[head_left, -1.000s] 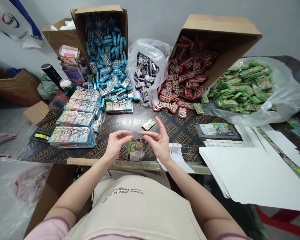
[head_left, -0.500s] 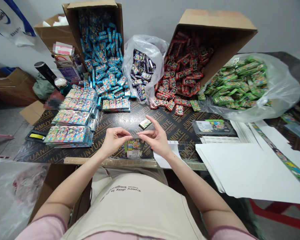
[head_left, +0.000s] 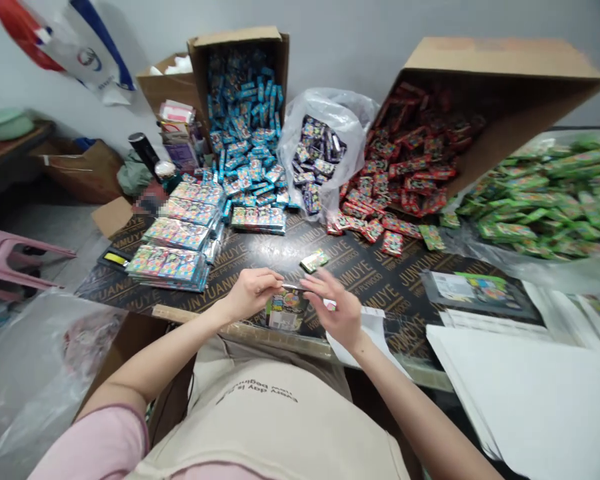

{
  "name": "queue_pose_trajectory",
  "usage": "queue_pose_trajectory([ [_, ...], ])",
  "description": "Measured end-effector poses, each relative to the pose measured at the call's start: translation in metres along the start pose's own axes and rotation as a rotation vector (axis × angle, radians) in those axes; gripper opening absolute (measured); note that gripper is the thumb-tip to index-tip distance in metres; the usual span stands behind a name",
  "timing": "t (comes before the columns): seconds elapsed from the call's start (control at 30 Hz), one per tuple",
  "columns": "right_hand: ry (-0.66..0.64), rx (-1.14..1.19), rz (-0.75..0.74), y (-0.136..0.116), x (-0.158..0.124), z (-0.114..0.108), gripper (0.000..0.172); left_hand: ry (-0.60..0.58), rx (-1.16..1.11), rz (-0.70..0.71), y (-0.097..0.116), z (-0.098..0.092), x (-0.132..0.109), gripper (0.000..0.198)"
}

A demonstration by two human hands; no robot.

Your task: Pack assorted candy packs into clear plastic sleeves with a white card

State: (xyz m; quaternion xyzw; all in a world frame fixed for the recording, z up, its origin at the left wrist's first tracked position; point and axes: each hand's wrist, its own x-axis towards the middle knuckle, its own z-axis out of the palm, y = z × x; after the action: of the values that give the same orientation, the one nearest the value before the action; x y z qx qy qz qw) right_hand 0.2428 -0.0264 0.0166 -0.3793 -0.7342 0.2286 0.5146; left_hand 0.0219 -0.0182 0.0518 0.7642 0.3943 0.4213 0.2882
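Note:
My left hand (head_left: 250,292) and my right hand (head_left: 336,308) meet above the near table edge, both pinching the top edge of a clear bag (head_left: 285,309) with a printed card inside it. The fingertips of the two hands almost touch. A single small green packet (head_left: 314,260) lies on the dark table (head_left: 370,280) just beyond my hands. A white paper slip (head_left: 370,333) lies under my right wrist.
A box of blue packets (head_left: 245,113), a plastic bag of purple packets (head_left: 317,157), a tipped box of red packets (head_left: 410,153) and a bag of green packets (head_left: 545,193) line the back. Stacks of filled bags (head_left: 177,230) stand left; white sheets (head_left: 525,393) lie right.
The camera view has swung left. My hands have come closer together and lower over the clear bag, and my right fingers have folded down from their raised spread.

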Motion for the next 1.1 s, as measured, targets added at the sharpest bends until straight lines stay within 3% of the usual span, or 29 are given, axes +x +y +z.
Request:
queue_pose_trajectory([
  [0.07, 0.116, 0.091, 0.06, 0.004, 0.023, -0.002, 0.06, 0.176, -0.037, -0.028, -0.005, -0.01, 0.004, 0.012],
  [0.13, 0.211, 0.14, 0.071, 0.016, 0.052, 0.004, 0.07, 0.451, -0.042, -0.12, -0.013, -0.021, -0.001, 0.011],
  [0.2, 0.195, 0.092, 0.029, 0.036, 0.082, 0.021, 0.074, 0.653, 0.009, -0.278, -0.028, -0.028, -0.016, 0.014],
  [0.23, 0.142, 0.047, 0.003, 0.049, 0.096, 0.035, 0.076, 0.691, 0.055, -0.365, -0.037, -0.029, -0.028, 0.015],
  [0.3, -0.012, -0.031, -0.031, 0.075, 0.122, 0.071, 0.084, 0.631, 0.192, -0.533, -0.057, -0.025, -0.056, 0.013],
  [0.37, -0.171, -0.102, -0.068, 0.098, 0.147, 0.115, 0.09, 0.542, 0.361, -0.597, -0.076, -0.016, -0.082, 0.012],
  [0.5, -0.377, -0.288, -0.081, 0.123, 0.192, 0.199, 0.104, 0.431, 0.516, -0.404, -0.097, 0.009, -0.109, 0.016],
  [0.6, -0.459, -0.444, -0.036, 0.13, 0.216, 0.239, 0.11, 0.365, 0.543, -0.314, -0.102, 0.024, -0.11, 0.021],
  [0.77, -0.542, -0.581, -0.042, 0.144, 0.231, 0.264, 0.113, 0.372, 0.508, -0.351, -0.106, 0.03, -0.11, 0.024],
  [1.1, -0.55, -0.585, -0.029, 0.151, 0.237, 0.273, 0.104, 0.375, 0.445, -0.385, -0.105, 0.024, -0.107, 0.023],
])
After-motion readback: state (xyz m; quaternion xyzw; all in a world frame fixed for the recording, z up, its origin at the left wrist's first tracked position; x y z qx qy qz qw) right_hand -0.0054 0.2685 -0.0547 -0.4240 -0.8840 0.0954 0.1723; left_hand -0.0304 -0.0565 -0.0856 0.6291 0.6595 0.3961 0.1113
